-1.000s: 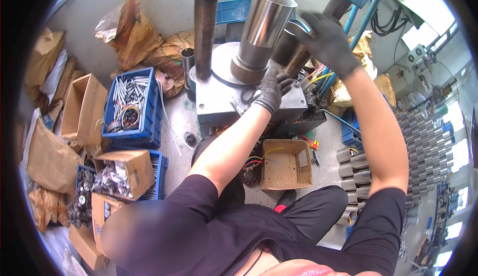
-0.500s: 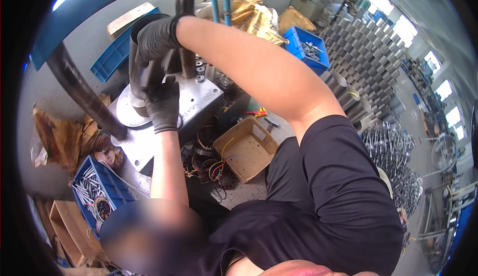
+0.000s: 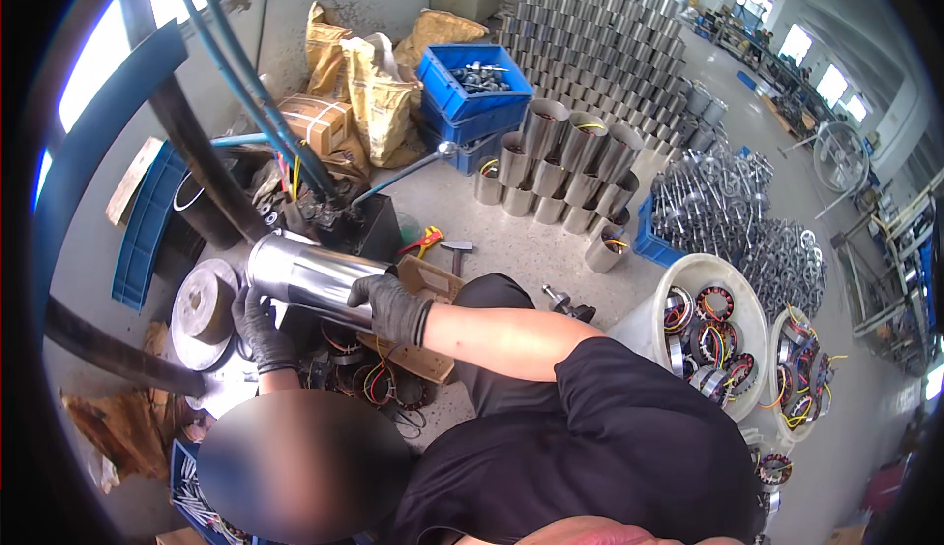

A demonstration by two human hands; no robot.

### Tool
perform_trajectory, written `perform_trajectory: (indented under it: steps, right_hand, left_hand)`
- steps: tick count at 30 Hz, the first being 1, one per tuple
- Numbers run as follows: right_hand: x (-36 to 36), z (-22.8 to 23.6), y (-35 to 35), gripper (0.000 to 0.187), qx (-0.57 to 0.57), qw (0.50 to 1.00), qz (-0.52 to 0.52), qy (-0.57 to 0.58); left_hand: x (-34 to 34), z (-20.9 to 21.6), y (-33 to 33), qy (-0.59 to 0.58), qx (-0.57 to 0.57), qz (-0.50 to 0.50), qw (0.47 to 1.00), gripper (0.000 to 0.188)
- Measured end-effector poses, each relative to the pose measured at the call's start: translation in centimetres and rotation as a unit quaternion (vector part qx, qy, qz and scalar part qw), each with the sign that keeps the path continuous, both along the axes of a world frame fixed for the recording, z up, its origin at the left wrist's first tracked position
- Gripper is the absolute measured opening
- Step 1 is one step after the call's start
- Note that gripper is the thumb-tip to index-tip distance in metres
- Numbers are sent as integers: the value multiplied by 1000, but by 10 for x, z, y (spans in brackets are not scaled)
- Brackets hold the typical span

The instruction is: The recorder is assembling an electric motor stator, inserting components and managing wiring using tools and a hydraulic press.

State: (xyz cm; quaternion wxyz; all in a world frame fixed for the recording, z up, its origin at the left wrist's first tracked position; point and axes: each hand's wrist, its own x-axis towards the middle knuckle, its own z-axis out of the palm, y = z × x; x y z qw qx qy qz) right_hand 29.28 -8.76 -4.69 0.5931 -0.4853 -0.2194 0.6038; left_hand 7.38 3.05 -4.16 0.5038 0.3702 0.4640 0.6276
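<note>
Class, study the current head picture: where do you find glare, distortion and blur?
Head view: bright glare streaks the metal tube; head view: far windows are washed out to white; head view: the blue bar looks curved near the dark rim; head view: a blurred oval hides detail at lower left.

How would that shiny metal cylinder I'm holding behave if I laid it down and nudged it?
The shiny metal cylinder would probably roll, given its round sides. Its polished surface may be slippery. It's likely stiff, since no sag shows along its wall.
</note>
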Motion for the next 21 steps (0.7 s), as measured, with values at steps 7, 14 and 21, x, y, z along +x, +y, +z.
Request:
perform_trajectory:
  steps: [7, 14, 21]
  right_hand:
    - [-7, 0, -12, 8, 105, 991, 3, -85]
    - [-5, -8, 15, 30, -4, 985, 20, 170]
    - [-3, -2, 12, 49, -12, 975, -14, 221]
  left_hand:
    - [17, 8, 87, 370, 129, -74, 917, 40]
    - [49, 49, 97, 588, 47, -2, 808, 59]
    - [52, 66, 92, 658, -1, 27, 752, 63]
